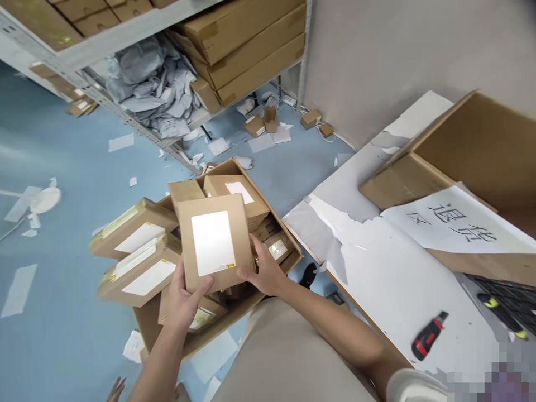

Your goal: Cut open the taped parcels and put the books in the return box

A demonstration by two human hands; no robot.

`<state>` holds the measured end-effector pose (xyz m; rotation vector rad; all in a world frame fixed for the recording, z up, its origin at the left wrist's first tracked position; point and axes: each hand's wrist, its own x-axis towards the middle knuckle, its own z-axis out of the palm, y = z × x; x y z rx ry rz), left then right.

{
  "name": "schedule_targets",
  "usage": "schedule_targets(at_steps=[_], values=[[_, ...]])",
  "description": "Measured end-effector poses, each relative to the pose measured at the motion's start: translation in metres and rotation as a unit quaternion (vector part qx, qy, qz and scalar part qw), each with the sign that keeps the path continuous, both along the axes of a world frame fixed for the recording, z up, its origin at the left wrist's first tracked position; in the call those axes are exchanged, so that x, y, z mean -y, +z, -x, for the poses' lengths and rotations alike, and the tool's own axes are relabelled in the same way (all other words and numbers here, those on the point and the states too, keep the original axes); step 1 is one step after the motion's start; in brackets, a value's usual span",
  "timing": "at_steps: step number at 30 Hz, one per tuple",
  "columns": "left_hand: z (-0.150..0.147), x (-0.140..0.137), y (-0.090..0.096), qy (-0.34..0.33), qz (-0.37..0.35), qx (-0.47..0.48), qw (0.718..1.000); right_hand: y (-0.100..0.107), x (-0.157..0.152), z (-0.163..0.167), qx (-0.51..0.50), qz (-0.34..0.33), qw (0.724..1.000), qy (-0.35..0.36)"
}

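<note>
A small brown cardboard box (pixel 187 245) with a blank-looking white label on its face is held up between my hands. My left hand (pixel 184 296) grips its lower left corner, thumb across the front. On the right side, my right hand (pixel 268 271) closes on the edge, fingers partly hidden behind it. Below is a large open carton (pixel 276 215) packed with several labelled boxes. Two taped boxes, an upper one (pixel 134 226) and a lower one (pixel 140 271), lean out over its left side.
To the right stands a white table (pixel 377 285) with a utility knife (pixel 430 336), a large open box (pixel 427 173) and a handwritten paper sign (pixel 464 220). A metal shelf (pixel 125 42) is ahead. Paper scraps litter the blue floor (pixel 79 167). Another person's hand (pixel 116 389) shows bottom left.
</note>
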<state>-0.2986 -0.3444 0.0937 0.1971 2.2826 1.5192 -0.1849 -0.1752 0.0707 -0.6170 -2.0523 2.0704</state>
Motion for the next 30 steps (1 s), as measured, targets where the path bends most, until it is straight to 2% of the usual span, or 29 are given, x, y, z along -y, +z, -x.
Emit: schedule_targets(at_steps=[2,3,6,8,11,14,19,23,26,30], values=[[-0.006,-0.025,0.009,-0.14,0.013,-0.053,0.989,-0.003,-0.023,-0.019,-0.014,0.063,0.997,-0.053],[-0.01,-0.039,0.013,-0.211,0.028,-0.092,0.973,-0.006,-0.034,-0.029,-0.017,0.088,0.992,-0.092],[-0.022,-0.085,0.026,-0.364,0.101,-0.213,0.901,-0.019,-0.061,-0.056,-0.04,0.155,0.965,-0.206],[-0.029,-0.116,0.03,-0.43,0.115,-0.25,0.86,-0.031,-0.074,-0.071,-0.075,0.214,0.944,-0.241],[-0.04,-0.159,0.023,-0.459,0.106,-0.3,0.829,-0.049,-0.093,-0.09,-0.098,0.268,0.925,-0.25],[-0.048,-0.192,0.003,-0.46,0.082,-0.359,0.808,-0.06,-0.129,-0.107,-0.076,0.226,0.936,-0.26],[-0.051,-0.237,-0.029,-0.525,0.083,-0.401,0.746,-0.056,-0.228,-0.137,-0.035,0.085,0.942,-0.323],[-0.05,-0.272,-0.047,-0.578,0.111,-0.423,0.689,-0.058,-0.29,-0.142,0.065,-0.002,0.96,-0.273],[-0.05,-0.291,-0.067,-0.605,0.132,-0.421,0.663,-0.075,-0.308,-0.132,0.138,-0.057,0.96,-0.238],[-0.052,-0.295,-0.095,-0.613,0.157,-0.414,0.654,-0.104,-0.308,-0.124,0.216,-0.098,0.947,-0.217]])
